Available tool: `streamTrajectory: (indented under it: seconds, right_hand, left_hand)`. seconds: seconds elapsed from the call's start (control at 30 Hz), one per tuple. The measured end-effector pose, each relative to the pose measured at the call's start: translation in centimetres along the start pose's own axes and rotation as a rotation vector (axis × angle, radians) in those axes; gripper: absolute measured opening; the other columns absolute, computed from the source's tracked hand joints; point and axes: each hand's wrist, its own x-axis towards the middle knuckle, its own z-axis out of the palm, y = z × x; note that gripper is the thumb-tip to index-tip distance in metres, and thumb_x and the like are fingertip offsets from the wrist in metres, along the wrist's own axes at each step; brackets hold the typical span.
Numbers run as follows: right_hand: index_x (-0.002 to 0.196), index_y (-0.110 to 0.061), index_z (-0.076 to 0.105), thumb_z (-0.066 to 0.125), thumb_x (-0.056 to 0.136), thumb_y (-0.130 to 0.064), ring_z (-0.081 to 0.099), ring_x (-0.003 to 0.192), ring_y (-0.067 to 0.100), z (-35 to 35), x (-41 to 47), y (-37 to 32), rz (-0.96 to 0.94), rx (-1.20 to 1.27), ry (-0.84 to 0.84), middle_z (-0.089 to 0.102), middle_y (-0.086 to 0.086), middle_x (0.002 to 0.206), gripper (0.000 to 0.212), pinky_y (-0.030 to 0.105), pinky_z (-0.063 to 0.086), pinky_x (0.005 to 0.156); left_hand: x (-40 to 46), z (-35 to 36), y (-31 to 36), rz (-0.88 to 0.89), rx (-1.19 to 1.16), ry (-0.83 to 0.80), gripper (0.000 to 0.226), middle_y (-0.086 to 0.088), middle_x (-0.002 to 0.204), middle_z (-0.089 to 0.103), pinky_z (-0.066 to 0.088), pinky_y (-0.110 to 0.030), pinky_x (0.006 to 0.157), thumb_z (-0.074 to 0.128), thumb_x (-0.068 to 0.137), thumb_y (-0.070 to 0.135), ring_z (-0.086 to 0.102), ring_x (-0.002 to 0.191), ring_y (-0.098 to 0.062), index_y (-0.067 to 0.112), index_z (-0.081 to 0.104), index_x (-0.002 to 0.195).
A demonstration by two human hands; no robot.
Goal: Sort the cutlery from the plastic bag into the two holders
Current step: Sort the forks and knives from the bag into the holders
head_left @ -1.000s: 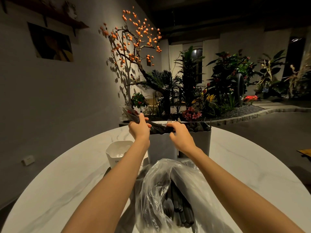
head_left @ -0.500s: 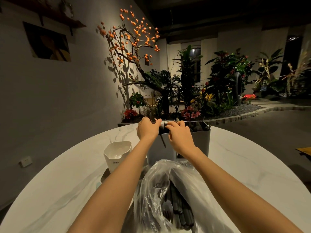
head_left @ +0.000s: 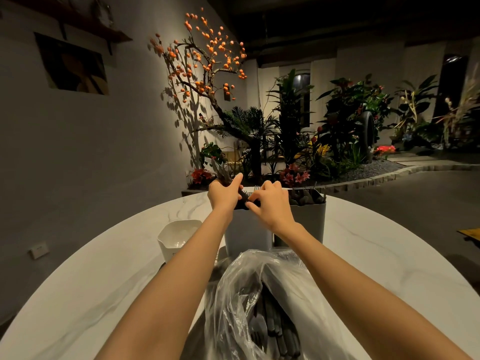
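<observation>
Left hand [head_left: 224, 194] grips a bundle of forks [head_left: 220, 172] while right fingers [head_left: 253, 201] pinch one over the left holder [head_left: 246, 229], bag [head_left: 259, 302] nearer on the surface [head_left: 376, 255]; loosely held, forks could slip and scatter; no writing is legible.

Two tall pale-grey plastic holders [head_left: 309, 222] stand upright side by side near the tabletop's far edge, the right one packed with dark-handled cutlery [head_left: 305, 197]. The crinkled clear plastic bag [head_left: 259, 294] lies at the near edge, still holding dark-handled knives and forks [head_left: 275, 331].
</observation>
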Motion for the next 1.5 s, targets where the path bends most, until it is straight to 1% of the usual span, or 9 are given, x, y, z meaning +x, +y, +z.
streamTrajectory:
  seconds: [0.17,0.5,0.63,0.8,1.0,1.1,1.17,1.33,1.5]
  right_hand:
    - [0.107,-0.023,0.07,0.056,0.095,-0.037,0.06,0.096,0.019,-0.5,1.2,-0.5,0.011,0.118,0.009,0.071,-0.001,0.098,0.023,0.04,0.031,0.098]
    - [0.104,-0.025,0.071,0.056,0.095,-0.039,0.057,0.102,0.019,0.8,1.8,-0.2,0.062,0.08,0.016,0.071,-0.003,0.098,0.023,0.04,0.029,0.097]
    - [0.099,-0.021,0.067,0.06,0.091,-0.042,0.046,0.111,0.023,1.1,1.3,0.6,0.08,0.03,-0.002,0.064,-0.002,0.106,0.024,0.037,0.029,0.089]
    - [0.111,-0.015,0.056,0.067,0.084,-0.046,0.041,0.113,0.024,1.2,1.1,1.2,0.118,0.063,0.023,0.052,0.004,0.119,0.042,0.035,0.032,0.091]
    - [0.149,-0.019,0.027,0.075,0.08,-0.027,0.032,0.133,0.024,0.9,1.0,1.3,-0.032,0.288,0.1,0.034,0.002,0.149,0.085,0.041,0.035,0.106]
    - [0.152,-0.022,0.019,0.071,0.08,-0.016,0.025,0.138,0.021,0.7,1.0,1.0,-0.086,0.379,0.066,0.03,-0.002,0.154,0.089,0.048,0.033,0.111]
    - [0.152,-0.023,0.017,0.067,0.08,-0.012,0.024,0.138,0.019,0.5,1.1,0.7,-0.09,0.45,0.051,0.031,-0.004,0.153,0.089,0.05,0.036,0.108]
    - [0.154,-0.015,0.005,0.063,0.084,-0.011,0.013,0.146,0.022,-0.3,2.4,-0.4,-0.015,0.599,-0.006,0.019,0.005,0.158,0.092,0.038,0.023,0.115]
    - [0.154,-0.019,0.001,0.062,0.085,-0.024,0.004,0.148,0.027,-0.1,3.2,-0.3,0.089,0.464,-0.107,0.007,0.007,0.161,0.093,0.055,0.015,0.116]
  left_hand:
    - [0.6,-0.1,0.5,-0.008,-0.037,-0.011,0.029,-0.006,0.079,0.064,0.047,-0.025,0.056,0.073,0.084,0.03,0.059,0.063,-0.013,0.006,0.062,0.093]
    - [1.1,0.0,-0.1,0.096,0.163,-0.117,0.024,-0.002,0.083,0.064,0.046,-0.024,0.059,0.074,0.083,0.026,0.059,0.08,-0.017,0.008,0.062,0.092]
    - [1.1,0.3,-1.3,0.152,0.339,-0.151,0.032,-0.006,0.088,0.069,0.056,-0.042,0.078,0.077,0.075,0.041,0.066,0.086,-0.023,0.012,0.066,0.083]
    - [0.0,0.2,-1.6,0.177,0.633,-0.12,0.04,-0.003,0.103,0.061,0.025,-0.038,0.099,0.063,0.083,0.056,0.043,0.12,-0.023,0.017,0.055,0.083]
    - [-0.1,-0.5,-1.6,0.383,0.126,-0.174,0.071,0.006,0.113,0.06,0.045,-0.035,0.1,0.079,0.073,0.043,0.059,0.109,-0.015,0.029,0.04,0.131]
    - [-0.7,-0.6,-0.3,0.504,0.061,-0.114,0.065,0.011,0.112,0.057,0.046,-0.01,0.08,0.073,0.083,0.033,0.058,0.094,0.007,0.021,0.039,0.137]
    - [-0.9,-0.6,0.3,0.576,0.055,-0.066,0.05,0.013,0.107,0.059,0.05,-0.012,0.077,0.066,0.089,0.033,0.058,0.088,0.012,0.021,0.046,0.133]
    - [-0.2,-0.5,0.5,0.611,0.143,-0.021,0.024,0.007,0.105,0.069,0.053,-0.029,0.084,0.049,0.1,0.026,0.062,0.098,-0.006,0.019,0.066,0.114]
    - [0.1,0.0,-0.4,0.442,0.438,-0.231,0.039,-0.004,0.117,0.067,0.043,-0.036,0.096,0.031,0.105,0.03,0.058,0.112,-0.022,0.015,0.066,0.115]
